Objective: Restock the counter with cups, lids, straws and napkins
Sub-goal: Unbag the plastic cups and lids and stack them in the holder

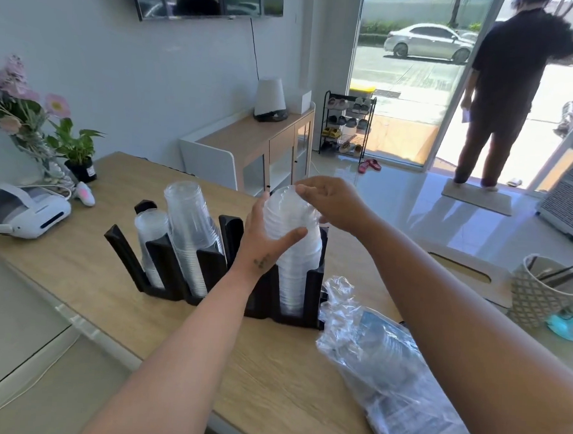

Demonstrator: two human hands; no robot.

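**Rack Filling Up, Bag Not Yet Emptied**

On the wooden counter [270, 382] the black rack [158, 263] is partly stocked. Its leftmost slot holds a short stack of clear cups [149, 239]. The next slot holds a taller stack [191, 231] that rises well above the posts. The slot after that sits behind the left hand [264, 239], so I can't say what is in it. That hand grips the side of the clear stack [297, 270] standing in the rightmost slot, thumb wrapped across its front. Whether these are cups or domed lids I can't tell. The right hand [325, 202] pinches the top of the stack with its fingertips.

Just right of the rack lies a crumpled plastic bag [387, 364] with more clear ware inside, so I'd judge there is stock left to load. Farther right, a wooden slotted box [468, 272], likely for napkins, shows nothing at its opening. A patterned holder [536, 299] carries a few dark straws. Napkins and straws look yet to be topped up.
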